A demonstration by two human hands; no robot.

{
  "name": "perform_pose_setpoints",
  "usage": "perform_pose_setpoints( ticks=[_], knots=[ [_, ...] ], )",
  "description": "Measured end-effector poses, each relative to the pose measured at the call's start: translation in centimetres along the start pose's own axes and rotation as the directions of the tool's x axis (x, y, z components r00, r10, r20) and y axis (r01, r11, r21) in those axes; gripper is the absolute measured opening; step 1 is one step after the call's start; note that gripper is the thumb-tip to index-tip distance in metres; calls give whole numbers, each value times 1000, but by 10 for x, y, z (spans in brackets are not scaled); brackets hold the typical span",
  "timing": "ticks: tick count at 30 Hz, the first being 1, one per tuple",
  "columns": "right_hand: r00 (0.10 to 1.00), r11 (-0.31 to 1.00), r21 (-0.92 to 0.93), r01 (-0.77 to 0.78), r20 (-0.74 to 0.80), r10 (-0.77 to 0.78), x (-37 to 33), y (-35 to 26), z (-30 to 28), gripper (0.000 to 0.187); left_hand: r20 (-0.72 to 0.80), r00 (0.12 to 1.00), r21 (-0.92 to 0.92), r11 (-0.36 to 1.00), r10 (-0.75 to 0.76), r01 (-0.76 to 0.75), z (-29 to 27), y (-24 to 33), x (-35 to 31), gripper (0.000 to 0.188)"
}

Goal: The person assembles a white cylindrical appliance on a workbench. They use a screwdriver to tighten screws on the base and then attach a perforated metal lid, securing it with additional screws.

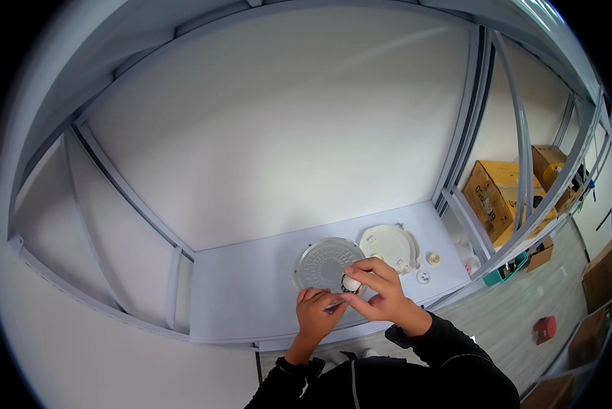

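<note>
My right hand is closed, with thumb and fingers pinching a small round white part that has a dark and reddish edge underneath. Close against it, my left hand is closed too, its fingertips meeting the right thumb below the white part. Something dark shows by the left fingers, too small to name. Beyond both hands a round translucent ribbed cover lies flat on the white table. To its right lies a shallow round white housing, its near edge partly hidden by my right hand.
Right of the housing lie a small cream cylindrical part and a small white disc with holes. Grey frame posts and white panels surround the table. At the right are cardboard boxes, a teal bin and a red stool.
</note>
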State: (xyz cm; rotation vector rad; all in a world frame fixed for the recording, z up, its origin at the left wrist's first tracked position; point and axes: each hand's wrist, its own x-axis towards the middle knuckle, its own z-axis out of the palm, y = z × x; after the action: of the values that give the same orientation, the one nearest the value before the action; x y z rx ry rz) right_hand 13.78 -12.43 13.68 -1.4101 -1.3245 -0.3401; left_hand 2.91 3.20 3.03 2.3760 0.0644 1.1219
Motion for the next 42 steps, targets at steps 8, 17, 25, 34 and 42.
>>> perform_pose_setpoints(
  ticks=[8, 17, 25, 34, 42],
  knots=[
    [998, 998, -18, 53, -19, -53, 5, 6, 2, 54, -10, 1000, -11, 1000, 14, -14, 0, 1, 2, 20],
    [1000, 998, -55, -3, -4, 2, 0, -4, -2, 53, 25, 999, 25, 999, -24, 24, -3, 1, -2, 17],
    [999, 999, -31, -21, -39, 20, -4, -1, 6, 54, 24, 999, 16, 999, -43, 42, 0, -1, -4, 19],
    [1000, 999, 48, -19, -12, 19, 1, 0, 12, 55, 21, 999, -5, 999, -34, 34, 0, 0, -3, 19],
    [1000, 996, 87, -4, -29, 7, 12, -10, 12, 53, 12, 1000, 2, 1000, -21, 21, -2, 2, -1, 19]
  ],
)
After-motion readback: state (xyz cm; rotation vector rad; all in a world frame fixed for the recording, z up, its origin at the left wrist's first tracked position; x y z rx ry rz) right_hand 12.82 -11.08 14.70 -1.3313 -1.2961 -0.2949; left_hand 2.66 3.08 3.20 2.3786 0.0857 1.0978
